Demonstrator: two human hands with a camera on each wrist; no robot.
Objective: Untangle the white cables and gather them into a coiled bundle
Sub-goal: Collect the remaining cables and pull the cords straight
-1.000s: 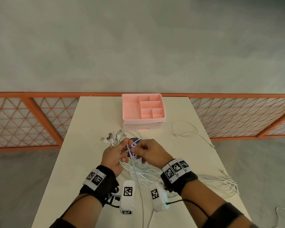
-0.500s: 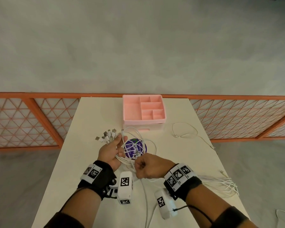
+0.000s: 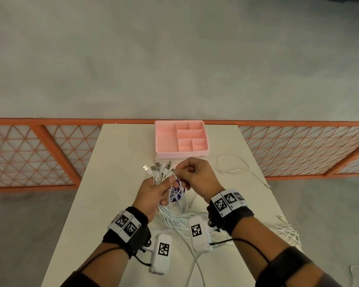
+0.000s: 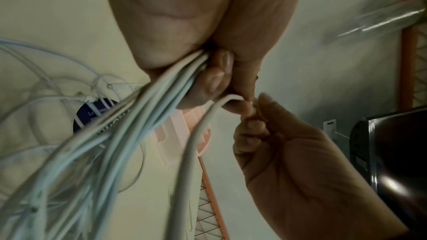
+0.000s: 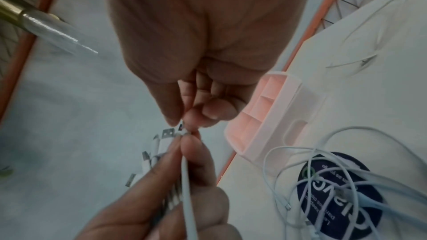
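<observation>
My left hand (image 3: 153, 190) grips a bunch of white cables (image 3: 174, 216), fingers curled round them, with several USB plugs (image 3: 158, 169) fanning out above the fist. In the left wrist view the cables (image 4: 129, 130) stream out of the closed fingers toward the table. My right hand (image 3: 195, 175) pinches the plug end of one more cable (image 5: 187, 171) between thumb and forefinger, right beside the bunch of plugs (image 5: 161, 140). The cables' loose lengths trail over the table toward me.
A pink compartment tray (image 3: 166, 150) stands at the table's far edge. A dark round sticker (image 5: 346, 192) lies under cable loops. A separate thin cable (image 3: 232, 166) loops at the right, and more cable (image 3: 286, 233) hangs near the right edge. An orange lattice fence (image 3: 39, 154) runs behind.
My right hand rose from near the table, drawing one cable's end up to the plugs held in my left hand. The left hand lifted slightly with its bunch.
</observation>
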